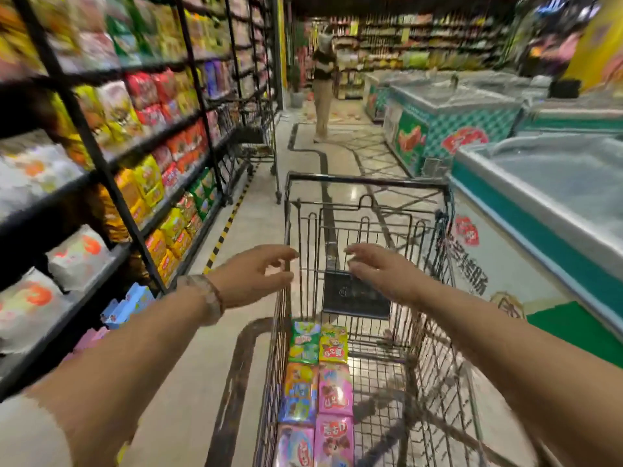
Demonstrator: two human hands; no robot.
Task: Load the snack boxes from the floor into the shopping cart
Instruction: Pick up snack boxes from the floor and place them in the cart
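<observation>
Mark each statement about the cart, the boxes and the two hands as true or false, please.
1. The snack boxes lie along the left side of the shopping cart. True.
2. The left hand grips a box. False: it holds nothing, its fingers are relaxed.
3. The right hand is open above the cart. True.
4. The cart is full to the rim. False: most of its floor is bare wire.
5. Freezer chests stand to the right of the cart. True.
</observation>
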